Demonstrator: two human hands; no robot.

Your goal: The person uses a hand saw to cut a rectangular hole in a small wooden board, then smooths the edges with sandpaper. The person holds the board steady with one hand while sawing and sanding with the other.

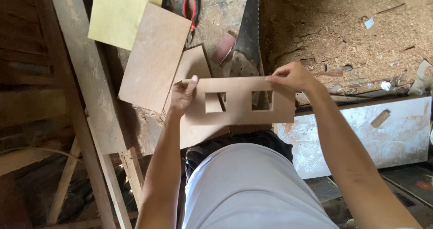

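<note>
I hold a thin brown board [239, 115] with two square cut-outs in front of my body, above the workbench. My left hand [182, 96] grips its left edge, thumb on top. At the upper right corner my right hand [292, 75] pinches the board. Through the cut-outs I see another board and a dark saw blade below.
On the bench lie a brown plywood sheet [155, 55], a yellow sheet [119, 12], red-handled pliers [191, 10], a handsaw [248, 35] and a sanding block [223, 48]. Sawdust [343, 30] covers the ground at right. A white painted board [383, 134] lies at lower right, wooden beams [85, 89] at left.
</note>
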